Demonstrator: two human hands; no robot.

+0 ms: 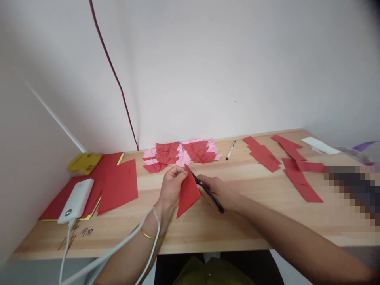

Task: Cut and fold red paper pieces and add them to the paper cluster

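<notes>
One steady pinch: your left hand [172, 186] grips the red paper triangle [189, 194] above the pale wooden table [190, 237]; your right hand [218, 189] holds black scissors [212, 196] at the triangle's three o'clock. Cut slowly, tip taut.

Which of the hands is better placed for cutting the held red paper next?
Probably the right hand: it grips the black scissors, blades at the red paper's edge, while the left hand is occupied pinching that paper near its top.
</notes>
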